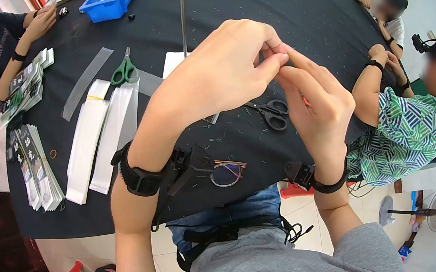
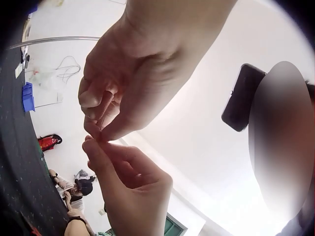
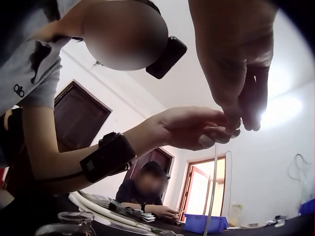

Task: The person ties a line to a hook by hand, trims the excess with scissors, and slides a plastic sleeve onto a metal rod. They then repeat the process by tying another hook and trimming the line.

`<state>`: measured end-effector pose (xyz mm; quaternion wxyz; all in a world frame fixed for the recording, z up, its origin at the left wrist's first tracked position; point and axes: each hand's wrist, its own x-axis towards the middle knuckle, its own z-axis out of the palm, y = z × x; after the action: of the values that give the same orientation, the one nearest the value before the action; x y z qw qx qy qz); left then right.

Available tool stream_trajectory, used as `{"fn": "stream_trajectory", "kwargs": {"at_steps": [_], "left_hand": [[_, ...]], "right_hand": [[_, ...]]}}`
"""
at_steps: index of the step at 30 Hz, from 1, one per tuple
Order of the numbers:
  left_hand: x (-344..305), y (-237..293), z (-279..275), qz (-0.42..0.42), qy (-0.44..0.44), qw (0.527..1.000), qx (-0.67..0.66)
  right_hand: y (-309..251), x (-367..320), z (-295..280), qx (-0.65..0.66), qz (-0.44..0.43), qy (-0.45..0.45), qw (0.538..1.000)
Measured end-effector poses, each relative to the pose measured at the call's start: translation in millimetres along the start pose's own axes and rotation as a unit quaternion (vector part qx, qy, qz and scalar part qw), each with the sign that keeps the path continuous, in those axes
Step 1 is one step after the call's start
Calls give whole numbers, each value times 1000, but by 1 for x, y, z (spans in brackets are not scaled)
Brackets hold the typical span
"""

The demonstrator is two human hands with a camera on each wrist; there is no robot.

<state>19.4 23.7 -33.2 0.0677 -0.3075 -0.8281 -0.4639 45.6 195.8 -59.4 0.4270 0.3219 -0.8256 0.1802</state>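
Observation:
Both hands are raised over the black-covered table, their fingertips meeting. My left hand (image 1: 214, 76) reaches across from the left with thumb and forefinger pinched together. From below right, my right hand (image 1: 319, 102) brings its thumb and fingertips up against them. In the left wrist view the left hand (image 2: 133, 83) is above the right hand (image 2: 135, 189). I cannot tell what, if anything, is pinched there. A thin metal rod (image 1: 184, 12) rises beyond the left hand from a white base (image 1: 174, 62). Black-handled scissors (image 1: 272, 112) lie beneath the hands.
Green-handled scissors (image 1: 124, 71) lie on long white strips (image 1: 86, 140) at left, near packet stacks (image 1: 39, 171) and a rubber band (image 1: 53, 154). Glasses (image 1: 227, 173) lie near the front edge. A blue bin (image 1: 112, 4) stands behind. People sit left and right.

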Motion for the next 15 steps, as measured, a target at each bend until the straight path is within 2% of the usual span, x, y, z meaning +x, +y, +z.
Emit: {"fn": "stream_trajectory", "kwargs": {"at_steps": [3,9,15], "left_hand": [[0,-3,-1,-23,11,997,-73],[-2,3,-7,-59,-24,995,-77],[-2,-1,-6,-24,-33,997,-70]], "right_hand": [[1,3,0,25,6,9,1000],[0,1,-1,88,46,38,994],[2,-3,-1,102,47,62,992]]}}
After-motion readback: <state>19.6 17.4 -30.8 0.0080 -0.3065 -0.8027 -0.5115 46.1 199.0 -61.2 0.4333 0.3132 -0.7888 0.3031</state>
